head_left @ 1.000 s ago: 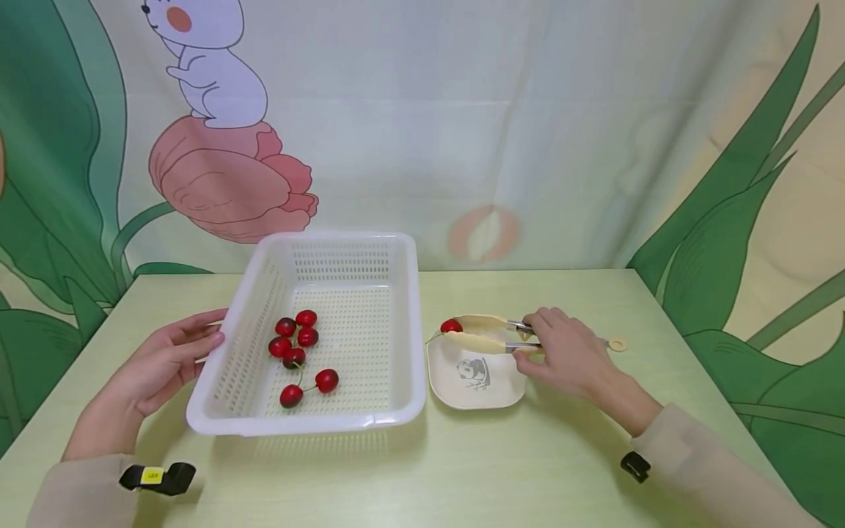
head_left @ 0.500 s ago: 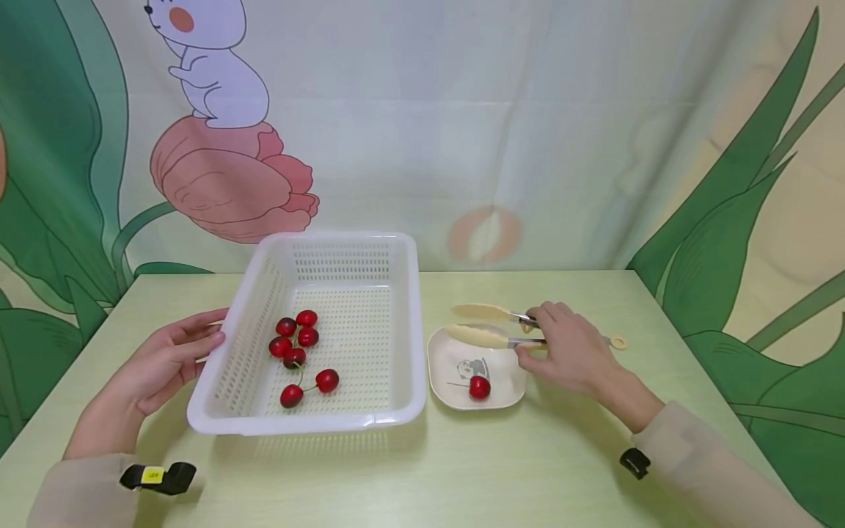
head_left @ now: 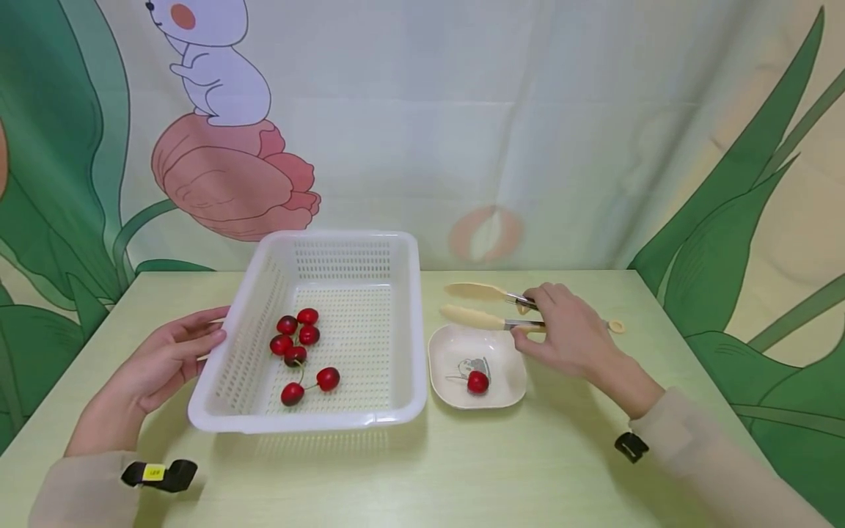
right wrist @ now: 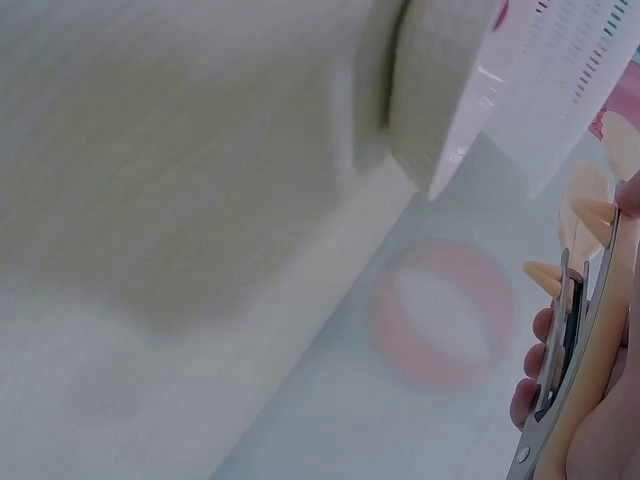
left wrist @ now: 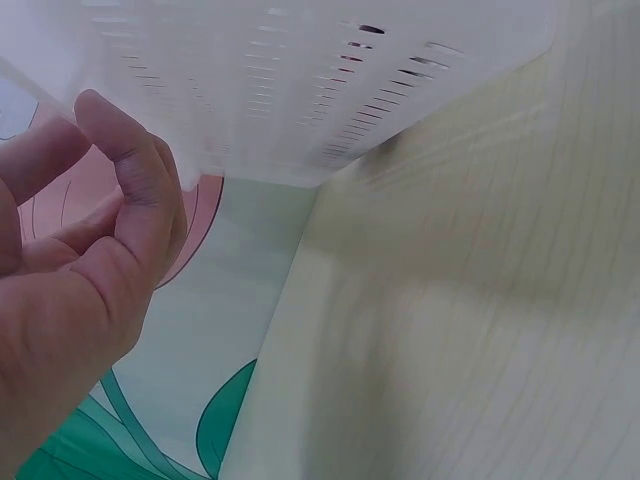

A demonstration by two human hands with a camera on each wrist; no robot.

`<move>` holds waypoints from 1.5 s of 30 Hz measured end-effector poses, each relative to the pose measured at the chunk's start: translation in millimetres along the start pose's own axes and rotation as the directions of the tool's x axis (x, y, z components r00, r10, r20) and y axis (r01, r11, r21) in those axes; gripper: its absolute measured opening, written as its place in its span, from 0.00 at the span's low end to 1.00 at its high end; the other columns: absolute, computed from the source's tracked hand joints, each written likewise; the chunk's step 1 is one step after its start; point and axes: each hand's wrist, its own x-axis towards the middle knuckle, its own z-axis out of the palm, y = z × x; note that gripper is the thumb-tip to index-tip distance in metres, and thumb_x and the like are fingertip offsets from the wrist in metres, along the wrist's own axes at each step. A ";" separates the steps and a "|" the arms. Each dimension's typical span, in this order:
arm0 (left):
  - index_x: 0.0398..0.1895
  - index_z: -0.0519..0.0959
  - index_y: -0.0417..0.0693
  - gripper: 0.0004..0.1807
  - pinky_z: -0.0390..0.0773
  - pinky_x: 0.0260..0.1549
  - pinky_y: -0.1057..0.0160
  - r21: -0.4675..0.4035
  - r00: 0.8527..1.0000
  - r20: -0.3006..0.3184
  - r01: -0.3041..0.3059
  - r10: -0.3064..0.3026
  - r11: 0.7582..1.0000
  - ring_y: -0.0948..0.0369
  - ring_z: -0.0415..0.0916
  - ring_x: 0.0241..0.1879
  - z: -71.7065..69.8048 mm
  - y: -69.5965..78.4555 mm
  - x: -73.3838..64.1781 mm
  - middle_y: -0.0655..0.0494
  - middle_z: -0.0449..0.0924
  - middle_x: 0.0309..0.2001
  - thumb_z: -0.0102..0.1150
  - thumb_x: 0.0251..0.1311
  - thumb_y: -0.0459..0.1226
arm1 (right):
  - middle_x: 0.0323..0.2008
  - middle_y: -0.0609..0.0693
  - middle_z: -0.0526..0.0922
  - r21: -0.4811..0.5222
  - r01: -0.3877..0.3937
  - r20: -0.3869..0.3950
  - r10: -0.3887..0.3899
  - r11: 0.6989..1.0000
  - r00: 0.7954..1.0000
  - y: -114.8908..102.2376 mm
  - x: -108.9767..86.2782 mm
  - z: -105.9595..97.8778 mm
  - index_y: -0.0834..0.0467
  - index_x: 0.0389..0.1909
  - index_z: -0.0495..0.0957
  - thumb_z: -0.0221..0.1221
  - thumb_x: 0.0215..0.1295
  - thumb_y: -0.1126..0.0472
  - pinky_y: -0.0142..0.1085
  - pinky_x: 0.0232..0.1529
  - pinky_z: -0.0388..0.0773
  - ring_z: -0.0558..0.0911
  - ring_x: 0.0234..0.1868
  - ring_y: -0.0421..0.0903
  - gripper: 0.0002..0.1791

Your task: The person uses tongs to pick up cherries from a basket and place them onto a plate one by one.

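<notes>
In the head view, my left hand [head_left: 168,359] holds the left rim of a white perforated plastic basket [head_left: 307,423], thumb at the rim's edge. In the left wrist view, its curled fingers are by the basket's outer wall [left wrist: 250,90]. Several red cherries [head_left: 308,335] lie inside the basket, some with stems. My right hand [head_left: 571,330] grips a pair of tongs [head_left: 472,317] with cream tips and metal arms; the tips stand apart with nothing between them, over the back edge of a small white plate [head_left: 449,389]. One cherry [head_left: 478,382] with a stem lies on the plate's panda print.
Everything stands on a pale green-yellow table [head_left: 370,484]. Behind it hangs a curtain [head_left: 396,147] printed with leaves, a flower and a white animal. The plate sits just right of the basket.
The tongs let go of the cherry, which dropped onto the plate. Their tips spread, and my right hand has moved them back, away from the cherry. My left hand stays at the basket.
</notes>
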 end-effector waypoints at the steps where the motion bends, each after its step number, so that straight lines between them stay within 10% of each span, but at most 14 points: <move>1: 0.67 0.69 0.59 0.21 0.82 0.49 0.60 0.004 1.000 -0.001 0.000 0.000 1.000 0.60 0.84 0.51 0.1 -0.2 0.3 0.63 0.80 0.57 0.52 0.77 0.32 | 0.46 0.52 0.80 0.000 -0.001 -0.003 0.001 1.000 1.000 -0.6 1.6 -1.7 0.61 0.56 0.77 0.59 0.63 0.43 0.44 0.38 0.76 0.76 0.43 0.50 0.30; 45: 0.67 0.68 0.58 0.22 0.83 0.49 0.56 -0.074 0.998 0.061 0.025 -0.020 0.997 0.57 0.85 0.51 -6.2 -0.7 8.1 0.60 0.83 0.56 0.49 0.76 0.28 | 0.41 0.50 0.75 -0.116 0.339 0.009 -0.340 0.934 0.940 -94.6 67.9 -5.3 0.61 0.52 0.76 0.54 0.62 0.44 0.41 0.40 0.76 0.74 0.42 0.49 0.27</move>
